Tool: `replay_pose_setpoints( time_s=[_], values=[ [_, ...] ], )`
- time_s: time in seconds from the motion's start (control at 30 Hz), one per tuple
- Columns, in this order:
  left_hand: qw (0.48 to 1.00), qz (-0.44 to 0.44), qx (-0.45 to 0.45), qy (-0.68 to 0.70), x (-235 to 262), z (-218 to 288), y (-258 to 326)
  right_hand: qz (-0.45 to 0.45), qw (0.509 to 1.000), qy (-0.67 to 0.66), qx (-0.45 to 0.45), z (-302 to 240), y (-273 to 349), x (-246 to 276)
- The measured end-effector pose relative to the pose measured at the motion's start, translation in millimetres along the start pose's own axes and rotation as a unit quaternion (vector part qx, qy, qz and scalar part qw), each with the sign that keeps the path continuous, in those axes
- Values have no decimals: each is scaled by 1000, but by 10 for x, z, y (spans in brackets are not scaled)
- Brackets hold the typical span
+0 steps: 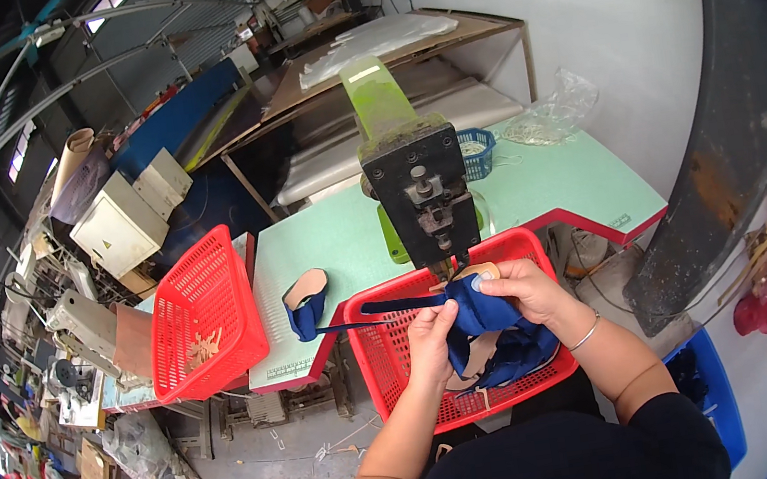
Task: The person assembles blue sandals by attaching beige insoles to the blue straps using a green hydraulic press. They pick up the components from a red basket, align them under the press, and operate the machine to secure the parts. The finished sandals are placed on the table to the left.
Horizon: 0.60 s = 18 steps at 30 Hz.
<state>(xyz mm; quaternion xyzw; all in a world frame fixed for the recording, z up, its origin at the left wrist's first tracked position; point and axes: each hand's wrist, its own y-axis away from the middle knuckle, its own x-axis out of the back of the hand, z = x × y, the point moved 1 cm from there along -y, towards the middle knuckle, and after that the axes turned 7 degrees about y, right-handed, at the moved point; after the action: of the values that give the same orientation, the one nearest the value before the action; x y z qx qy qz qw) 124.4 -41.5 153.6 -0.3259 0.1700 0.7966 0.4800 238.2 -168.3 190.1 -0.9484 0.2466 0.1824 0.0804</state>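
Note:
Both my hands hold a blue fabric shoe upper (pixel 480 309) with beige lining, just below the black head (pixel 419 186) of a green machine. My left hand (pixel 429 338) pinches its edge, beside a blue strap (pixel 402 304) sticking out leftward. Gripping the far side near the beige edge is my right hand (pixel 523 291), its thumb on top. The lower tip of the machine head is close to the piece; whether they touch is hard to see. Beneath my hands, a red basket (pixel 375 381) holds several more blue uppers (pixel 524 349).
Another blue upper (pixel 309 312) lies on the pale green table (pixel 307 249), its strap reaching toward the basket. A second red basket (pixel 240 287) with beige scraps sits left. Behind the machine stands a small blue basket (pixel 479 154). A thick dark post (pixel 712 119) rises at right.

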Motion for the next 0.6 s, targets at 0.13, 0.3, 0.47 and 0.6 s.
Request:
replay_pose_setpoints(
  time_s=[0.13,0.3,0.47,0.6],
  values=[
    [999,17,-25,19,6,15,31,6,999,39,4,-14,-39,-49],
    [999,6,-41,26,112,42,5,26,995,94,25,20,-62,-132],
    [999,8,-28,43,172,52,22,31,993,106,29,-1,-74,-236],
    [999,22,-31,38,220,-3,72,34,983,177,30,-12,-140,-204]
  ],
)
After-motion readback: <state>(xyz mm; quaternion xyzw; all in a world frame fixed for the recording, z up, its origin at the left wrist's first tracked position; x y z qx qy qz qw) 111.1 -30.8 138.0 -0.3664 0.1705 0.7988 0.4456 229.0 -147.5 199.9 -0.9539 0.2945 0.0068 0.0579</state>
